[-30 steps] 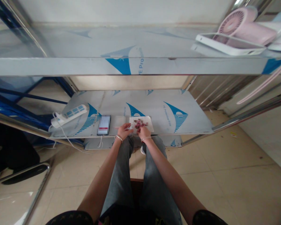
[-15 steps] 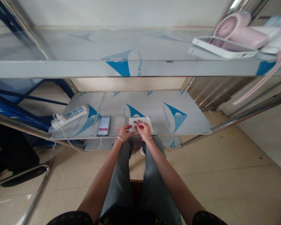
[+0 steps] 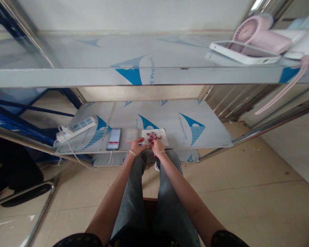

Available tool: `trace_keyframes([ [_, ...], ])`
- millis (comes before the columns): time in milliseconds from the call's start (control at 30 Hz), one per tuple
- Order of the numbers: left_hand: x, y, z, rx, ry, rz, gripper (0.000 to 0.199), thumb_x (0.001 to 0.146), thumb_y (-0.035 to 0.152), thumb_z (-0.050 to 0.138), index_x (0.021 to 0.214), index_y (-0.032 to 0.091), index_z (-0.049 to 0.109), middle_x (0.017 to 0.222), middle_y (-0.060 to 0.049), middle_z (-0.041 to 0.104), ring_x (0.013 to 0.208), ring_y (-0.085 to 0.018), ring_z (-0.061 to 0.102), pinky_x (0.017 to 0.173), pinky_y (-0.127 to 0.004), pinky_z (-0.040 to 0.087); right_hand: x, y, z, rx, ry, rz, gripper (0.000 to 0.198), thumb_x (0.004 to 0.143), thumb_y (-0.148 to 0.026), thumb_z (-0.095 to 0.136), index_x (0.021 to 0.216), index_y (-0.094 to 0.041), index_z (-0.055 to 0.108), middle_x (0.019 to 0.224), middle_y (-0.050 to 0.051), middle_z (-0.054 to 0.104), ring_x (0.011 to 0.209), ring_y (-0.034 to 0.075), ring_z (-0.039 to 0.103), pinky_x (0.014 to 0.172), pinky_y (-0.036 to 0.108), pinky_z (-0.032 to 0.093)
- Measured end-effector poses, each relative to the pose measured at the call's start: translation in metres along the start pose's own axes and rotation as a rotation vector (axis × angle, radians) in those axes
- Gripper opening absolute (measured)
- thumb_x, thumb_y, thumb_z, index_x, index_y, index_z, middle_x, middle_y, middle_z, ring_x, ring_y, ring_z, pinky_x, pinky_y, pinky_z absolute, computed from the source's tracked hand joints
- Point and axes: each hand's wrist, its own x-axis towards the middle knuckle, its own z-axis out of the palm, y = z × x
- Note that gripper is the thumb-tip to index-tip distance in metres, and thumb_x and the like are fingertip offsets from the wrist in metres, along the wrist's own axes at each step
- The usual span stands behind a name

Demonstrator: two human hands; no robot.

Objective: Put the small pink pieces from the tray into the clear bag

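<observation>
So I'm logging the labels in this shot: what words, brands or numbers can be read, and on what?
"PE Pro", cut off by the edge: on the blue-and-white film on the upper shelf.
"PE Protective Film", small and only just legible: on the same film on the lower shelf, beside the blue logos.
Phone screen: blurred, unreadable.
Power strip: markings too small to read.
White tray of small reddish pieces by both hands: no text visible.
</observation>
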Motion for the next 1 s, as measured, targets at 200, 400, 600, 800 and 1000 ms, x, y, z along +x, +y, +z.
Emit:
trace_keyframes([
  [200,-0.0011,0.0017,0.0003,0.007,-0.007,-0.002,0.046,0.058,0.020,0.077,0.102,0.013,0.065,0.108,-0.014,0.069,0.105,-0.028,0.063,0.088,-0.040,0.052,-0.0023,-0.0054,-0.0044,-0.059,-0.049,-0.011,0.013,0.082,-0.018,0.061,0.086,-0.015,0.073,0.097,0.015,0.070,0.095,0.025,0.065,0.076,0.029,0.050],
  [400,-0.0007,0.0019,0.0009,-0.004,-0.001,-0.008,0.046,0.056,0.022,0.078,0.099,0.015,0.065,0.104,-0.012,0.070,0.101,-0.026,0.064,0.086,-0.038,0.053,-0.0032,-0.0075,-0.0058,-0.051,-0.061,-0.005,0.014,0.083,-0.020,0.060,0.086,-0.016,0.073,0.098,0.016,0.070,0.094,0.026,0.066,0.077,0.031,0.049],
  [600,-0.0011,0.0040,0.0014,-0.007,-0.002,-0.021,0.046,0.056,0.019,0.076,0.100,0.013,0.066,0.105,-0.013,0.069,0.102,-0.027,0.063,0.086,-0.039,0.053,-0.0008,-0.0058,-0.0036,0.013,0.043,-0.043,0.016,0.085,-0.022,0.057,0.088,-0.016,0.072,0.099,0.014,0.069,0.092,0.023,0.065,0.079,0.031,0.048],
  [800,-0.0018,0.0062,0.0017,0.032,-0.005,-0.022,0.045,0.056,0.016,0.076,0.099,0.015,0.066,0.103,-0.011,0.070,0.101,-0.026,0.064,0.083,-0.037,0.053,0.0042,-0.0022,-0.0006,0.250,0.221,-0.152,0.013,0.083,-0.023,0.060,0.087,-0.016,0.070,0.091,0.008,0.069,0.077,0.016,0.063,0.074,0.026,0.047],
  [1000,-0.0027,0.0098,0.0014,0.099,-0.008,-0.027,0.046,0.056,0.015,0.075,0.101,0.015,0.066,0.103,-0.012,0.070,0.101,-0.028,0.064,0.083,-0.038,0.053,0.0048,-0.0012,0.0001,0.440,0.243,-0.297,0.012,0.080,-0.024,0.063,0.083,-0.015,0.070,0.082,0.006,0.067,0.066,0.014,0.058,0.067,0.024,0.047],
])
